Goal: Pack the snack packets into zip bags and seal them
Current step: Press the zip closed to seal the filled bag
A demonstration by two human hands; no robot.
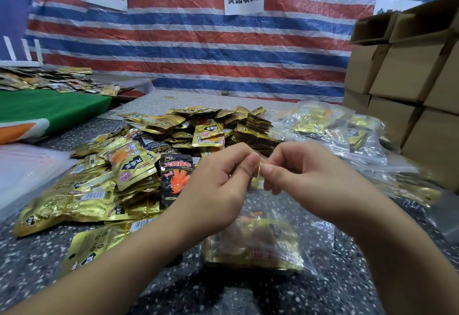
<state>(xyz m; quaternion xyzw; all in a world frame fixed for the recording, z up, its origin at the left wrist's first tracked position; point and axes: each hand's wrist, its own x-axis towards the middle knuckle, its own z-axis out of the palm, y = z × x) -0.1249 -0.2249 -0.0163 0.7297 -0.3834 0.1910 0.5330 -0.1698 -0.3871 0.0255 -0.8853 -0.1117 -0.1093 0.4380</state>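
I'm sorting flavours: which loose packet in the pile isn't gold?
The black packet with red characters and an orange picture, at the pile's near edge beside the left hand. The packets around it are gold.

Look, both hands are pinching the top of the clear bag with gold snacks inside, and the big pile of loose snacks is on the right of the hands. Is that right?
Not quite. The loose snack pile lies left of the hands, not right, as the head view shows. The rest holds: the left hand and right hand both pinch the top of the clear zip bag with gold packets inside.
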